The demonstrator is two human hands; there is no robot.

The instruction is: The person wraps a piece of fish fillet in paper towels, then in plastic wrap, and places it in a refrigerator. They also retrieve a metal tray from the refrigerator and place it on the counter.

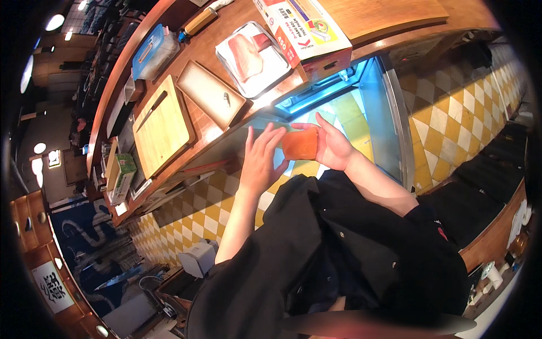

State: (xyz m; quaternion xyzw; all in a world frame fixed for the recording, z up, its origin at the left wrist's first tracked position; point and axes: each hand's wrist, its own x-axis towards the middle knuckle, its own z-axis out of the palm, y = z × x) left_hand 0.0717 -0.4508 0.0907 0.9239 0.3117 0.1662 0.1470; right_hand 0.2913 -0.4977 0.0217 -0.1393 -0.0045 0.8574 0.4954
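Observation:
My right hand (pixel 334 148) holds an orange block of fish, apparently salmon (pixel 300 144), on its palm with fingers curled behind it. My left hand (pixel 263 153) is beside the block's left edge, fingers apart, their tips close to it; contact is unclear. Below both hands an open cabinet (pixel 384 130) glows blue inside. Above them on the wooden counter are a white tray (pixel 276 76) with pale and red fish pieces (pixel 247 55) and an empty-looking rectangular tan tray (pixel 203 90) with a small dark item on it.
A knife (pixel 152 110) lies on a cutting board (pixel 161 144). A lidded container (pixel 149 53), a green box (pixel 121 178) and a large printed cardboard box (pixel 299 25) are also on the counter. A yellow-and-white tiled floor (pixel 440 124) surrounds the cabinet; dark mats (pixel 480 192) lie at right.

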